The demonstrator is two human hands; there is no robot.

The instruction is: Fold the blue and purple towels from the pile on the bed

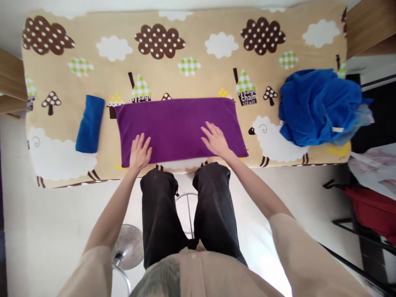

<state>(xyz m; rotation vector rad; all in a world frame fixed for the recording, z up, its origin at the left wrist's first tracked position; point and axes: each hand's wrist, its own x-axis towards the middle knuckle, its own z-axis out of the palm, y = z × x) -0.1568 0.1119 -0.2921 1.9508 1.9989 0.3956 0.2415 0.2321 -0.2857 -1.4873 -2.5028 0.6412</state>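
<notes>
A purple cloth point(176, 130) lies spread flat as a long rectangle near the front edge of the patterned surface. My left hand point(140, 152) rests on its lower left part, fingers apart and holding nothing. On the right part of the cloth lies my right hand point(215, 139), also with spread fingers and nothing in them. A blue folded cloth point(90, 124) sits to the left of the purple one. Over at the right, a loose heap of blue cloths point(318, 107) is piled up, with a white tag showing.
The surface wears a beige cover point(198, 84) printed with clouds and sheep. A round metal stool base point(128, 247) stands on the floor at the lower left. Red fabric point(373, 210) and a black frame are at the right.
</notes>
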